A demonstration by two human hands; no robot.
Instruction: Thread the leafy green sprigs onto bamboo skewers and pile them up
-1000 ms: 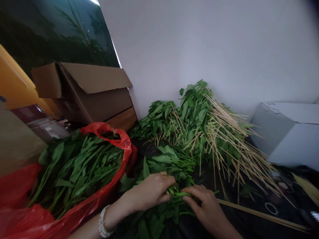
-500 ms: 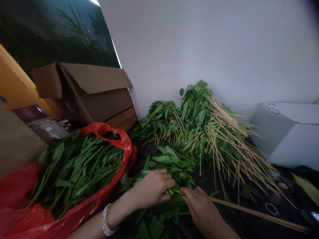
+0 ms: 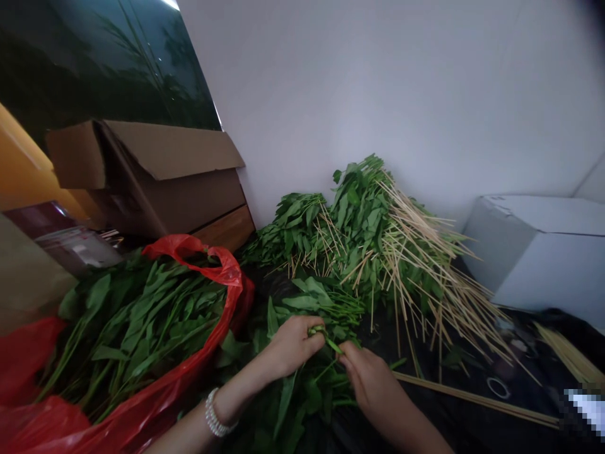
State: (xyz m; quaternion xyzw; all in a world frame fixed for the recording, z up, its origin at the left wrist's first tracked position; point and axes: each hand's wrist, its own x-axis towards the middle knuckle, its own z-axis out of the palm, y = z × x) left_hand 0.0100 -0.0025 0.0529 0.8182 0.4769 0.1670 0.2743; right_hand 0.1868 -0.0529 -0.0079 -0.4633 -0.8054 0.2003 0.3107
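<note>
My left hand [image 3: 293, 343], with a beaded bracelet [image 3: 216, 413] at its wrist, is closed around green leafy stems [image 3: 333, 345]. Their cut ends poke out between thumb and fingers. My right hand [image 3: 366, 375] pinches the end of a green stem just to the right of it. Under and around both hands lie loose leafy greens [image 3: 302, 403]. A few thin wooden skewers [image 3: 477, 398] stretch rightward from beside my right hand; whether that hand touches them is hidden.
Left of my arms sits a red plastic bag [image 3: 236, 296] full of leafy stems. Behind, skewered bundles of greens [image 3: 363, 202] are heaped against the wall. A cardboard box [image 3: 189, 195] stands back left, a white box [image 3: 558, 265] at the right. More skewers [image 3: 567, 353] lie far right.
My hands have drawn slightly upward, and the left has turned so that the stem ends show more. The whole view has shifted a little, with the surroundings sliding left.
</note>
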